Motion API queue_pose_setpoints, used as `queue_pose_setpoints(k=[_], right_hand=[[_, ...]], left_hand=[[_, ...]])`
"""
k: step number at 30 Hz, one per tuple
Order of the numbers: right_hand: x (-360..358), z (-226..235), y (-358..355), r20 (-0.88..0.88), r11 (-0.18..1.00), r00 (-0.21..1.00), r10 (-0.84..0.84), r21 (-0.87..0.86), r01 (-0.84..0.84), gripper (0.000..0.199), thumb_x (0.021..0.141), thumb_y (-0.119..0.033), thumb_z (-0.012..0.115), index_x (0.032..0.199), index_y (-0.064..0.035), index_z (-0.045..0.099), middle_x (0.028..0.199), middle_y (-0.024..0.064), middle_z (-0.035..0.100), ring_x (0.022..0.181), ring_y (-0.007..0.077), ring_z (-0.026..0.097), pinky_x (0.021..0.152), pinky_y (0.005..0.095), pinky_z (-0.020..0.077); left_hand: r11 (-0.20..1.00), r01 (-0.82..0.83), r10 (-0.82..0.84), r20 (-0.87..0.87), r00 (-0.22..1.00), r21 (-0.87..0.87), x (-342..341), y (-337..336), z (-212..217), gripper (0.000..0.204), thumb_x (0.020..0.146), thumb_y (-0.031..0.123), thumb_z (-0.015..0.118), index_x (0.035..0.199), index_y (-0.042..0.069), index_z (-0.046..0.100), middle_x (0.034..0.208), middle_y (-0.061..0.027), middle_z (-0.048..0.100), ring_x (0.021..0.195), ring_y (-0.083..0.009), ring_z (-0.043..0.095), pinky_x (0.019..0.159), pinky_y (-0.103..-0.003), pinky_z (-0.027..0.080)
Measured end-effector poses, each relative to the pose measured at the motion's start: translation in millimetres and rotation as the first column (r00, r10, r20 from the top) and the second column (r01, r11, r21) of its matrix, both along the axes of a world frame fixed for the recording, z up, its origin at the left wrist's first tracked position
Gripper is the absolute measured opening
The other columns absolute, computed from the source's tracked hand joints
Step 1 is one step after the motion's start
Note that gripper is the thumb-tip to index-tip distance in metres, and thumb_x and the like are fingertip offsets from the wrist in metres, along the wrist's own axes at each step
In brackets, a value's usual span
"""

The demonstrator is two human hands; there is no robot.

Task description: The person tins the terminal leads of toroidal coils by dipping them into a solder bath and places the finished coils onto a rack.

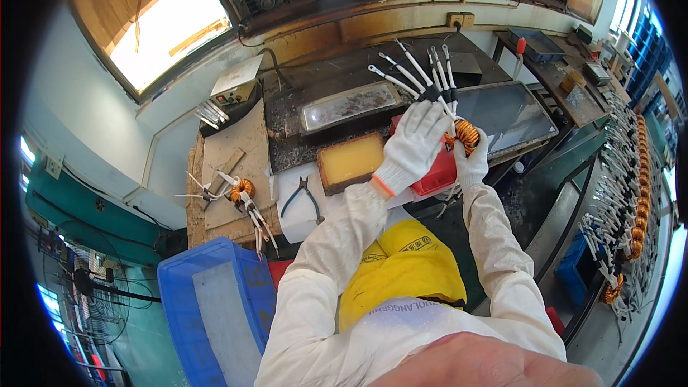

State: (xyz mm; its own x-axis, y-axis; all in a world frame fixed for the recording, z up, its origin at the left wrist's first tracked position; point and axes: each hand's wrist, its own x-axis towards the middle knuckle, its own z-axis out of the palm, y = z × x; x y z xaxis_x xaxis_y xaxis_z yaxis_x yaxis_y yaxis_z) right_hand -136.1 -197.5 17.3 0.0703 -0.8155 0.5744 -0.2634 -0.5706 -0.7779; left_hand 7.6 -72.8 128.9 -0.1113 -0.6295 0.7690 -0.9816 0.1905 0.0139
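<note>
**Two gloved hands hold a copper coil over the tabletop**

Both hands wear white gloves and meet above a red tray [436,172] near the middle of the tabletop [315,75]. The right hand [473,161] grips an orange-copper coil [466,132] from below, its fingers closed around the ring. The left hand [416,142] lies across the coil's near side with the fingers spread flat, touching the bundle of leads [419,72] that fan upward from the coil, white-sleeved with black bands and metal ends.

Just left of the red tray lies a yellow block in a dark frame [350,161], and behind it a shallow metal tray [349,105]. Pliers with blue-green handles [302,199] rest on white paper nearer the person. Farther left, a second coil [242,190] with loose leads sits on a cardboard sheet [236,147]. A blue crate [215,308] stands at the lower left. Along the right edge, a row of more coils [638,193] hangs on a rack.
</note>
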Motion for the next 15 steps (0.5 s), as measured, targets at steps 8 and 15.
queue_pose_setpoints(k=[8, 15], right_hand=[[-1.7, 2.5, -4.1, -0.02, 1.0, 1.0, 0.002, -0.004, -0.002, 0.055, 0.086, -0.018, 0.074, 0.132, -0.0095, 0.045, 0.114, 0.0147, 0.062, 0.101, 0.0291, 0.066, 0.087, 0.0361, 0.0514], [11.2, -6.7, -5.2, 0.013, 0.994, 0.994, 0.105, 0.02, -0.105, 0.055, 0.085, -0.01, 0.074, 0.133, -0.0069, 0.046, 0.122, 0.0136, 0.056, 0.11, 0.0265, 0.058, 0.097, 0.0356, 0.0462]], left_hand=[[0.973, -0.228, 0.182, 0.458, 0.87, 0.046, -12.1, -63.0, -19.5, 0.052, 0.091, 0.018, 0.048, 0.142, 0.016, 0.046, 0.152, -0.008, 0.042, 0.14, -0.0242, 0.039, 0.122, -0.049, 0.018], [0.972, -0.184, 0.143, 0.257, 0.956, 0.146, -13.8, -47.4, -21.5, 0.047, 0.092, 0.019, 0.046, 0.138, 0.015, 0.05, 0.154, -0.0142, 0.039, 0.145, -0.0293, 0.032, 0.123, -0.052, 0.013]])
